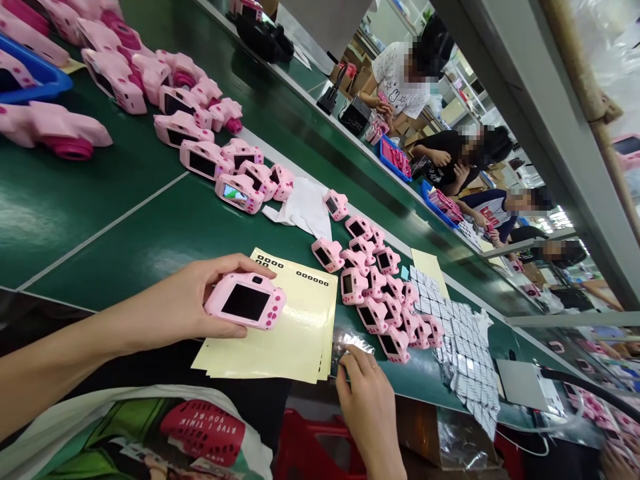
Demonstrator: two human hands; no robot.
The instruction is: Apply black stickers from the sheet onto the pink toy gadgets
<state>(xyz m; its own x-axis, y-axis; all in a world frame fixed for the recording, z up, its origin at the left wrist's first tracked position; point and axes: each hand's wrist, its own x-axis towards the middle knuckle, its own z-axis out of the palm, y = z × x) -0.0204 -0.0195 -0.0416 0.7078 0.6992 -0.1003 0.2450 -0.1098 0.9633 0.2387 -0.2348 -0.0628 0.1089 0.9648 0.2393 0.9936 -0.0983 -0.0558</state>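
Note:
My left hand point(200, 300) is closed around a pink toy camera point(246, 301), its dark screen and pink buttons facing me. Under it lie pale yellow sheets point(295, 333) with rows of small black stickers along the far edge. By the sheets' right corner is my right hand point(367, 387), fingers curled and pressed together beside a crumpled piece of clear plastic point(353, 341). Whatever these fingers may hold is too small to make out. Several more pink toy cameras point(373, 315) are grouped beyond the right hand.
Another line of pink cameras point(203, 159), one with a lit screen, runs along the green table point(150, 220). A white cloth point(303, 203) lies between the groups. Wrapped white packets point(463, 333) spread at the right. Co-workers point(405, 77) sit across the table; a metal frame point(540, 100) slants overhead.

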